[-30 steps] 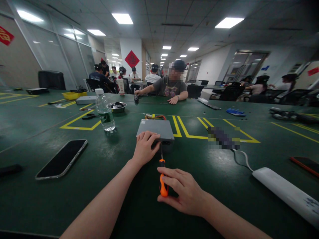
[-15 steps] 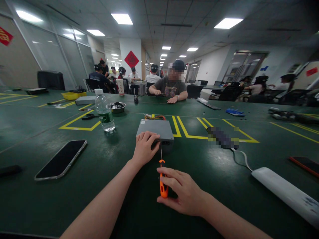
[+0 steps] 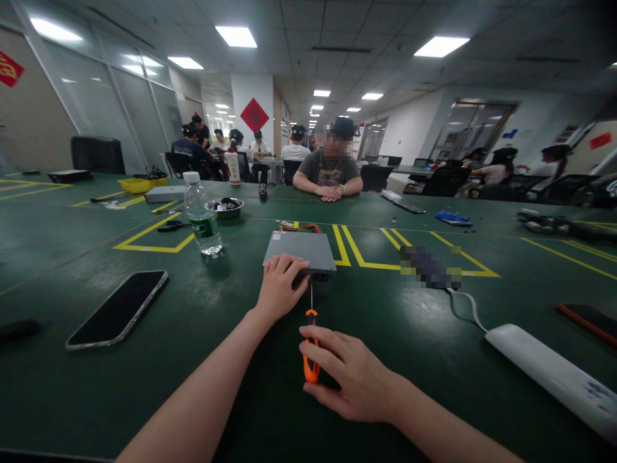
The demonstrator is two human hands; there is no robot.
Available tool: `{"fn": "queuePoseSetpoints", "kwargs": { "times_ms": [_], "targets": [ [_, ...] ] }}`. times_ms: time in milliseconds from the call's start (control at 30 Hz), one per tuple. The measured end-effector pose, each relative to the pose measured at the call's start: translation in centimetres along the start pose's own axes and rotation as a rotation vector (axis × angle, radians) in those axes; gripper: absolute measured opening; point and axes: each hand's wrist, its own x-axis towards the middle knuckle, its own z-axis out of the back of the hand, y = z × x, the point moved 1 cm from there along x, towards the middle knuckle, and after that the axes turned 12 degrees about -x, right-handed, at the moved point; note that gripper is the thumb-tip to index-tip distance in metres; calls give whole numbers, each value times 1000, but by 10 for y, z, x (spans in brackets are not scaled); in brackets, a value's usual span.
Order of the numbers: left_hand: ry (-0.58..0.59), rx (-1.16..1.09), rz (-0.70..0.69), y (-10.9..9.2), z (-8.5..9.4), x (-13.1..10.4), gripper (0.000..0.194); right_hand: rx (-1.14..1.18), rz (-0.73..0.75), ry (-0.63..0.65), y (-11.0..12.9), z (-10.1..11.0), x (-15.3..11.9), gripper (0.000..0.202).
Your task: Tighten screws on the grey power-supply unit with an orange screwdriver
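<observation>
A grey computer power supply (image 3: 308,247) lies on the green table in front of me, with coloured wires (image 3: 301,227) behind it. My left hand (image 3: 282,283) grips its near left corner, fingers over the top and thumb at the front face. An orange-and-black screwdriver (image 3: 311,370) is in my right hand (image 3: 347,370), held between the fingers and thumb around its handle. The thin shaft points away from me and reaches the front face of the power supply near my left thumb. Whatever the tip touches is too small to make out.
To the left are a phone (image 3: 118,308), a water bottle (image 3: 202,215) and a metal bowl (image 3: 227,207) of small parts. On the right lie a white power strip (image 3: 549,376), its cable and another phone (image 3: 590,321). A person (image 3: 330,167) sits across the table (image 3: 193,399).
The screwdriver's handle has shifted slightly left and turned in my right hand, whose fingers moved with it. My left hand stays put. The person opposite has brought both hands together.
</observation>
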Motion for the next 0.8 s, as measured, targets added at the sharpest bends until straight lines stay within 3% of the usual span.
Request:
{"fn": "queuePoseSetpoints", "kwargs": {
  "times_ms": [67, 267, 467, 667, 800],
  "targets": [
    [-1, -3, 3, 0, 0, 0, 21, -37, 28, 5, 1, 1, 2, 32],
    [8, -14, 1, -1, 1, 0, 22, -15, 9, -154, -2, -5, -1, 29],
    [8, -1, 3, -1, 0, 0, 20, -16, -1, -67, -1, -1, 0, 32],
    [6, -8, -2, -1, 1, 0, 21, -25, 26, -212, -2, -2, 2, 29],
    [4, -3, 0, -1, 1, 0, 20, 22, -26, -157, -2, 0, -1, 33]
  ]
}}
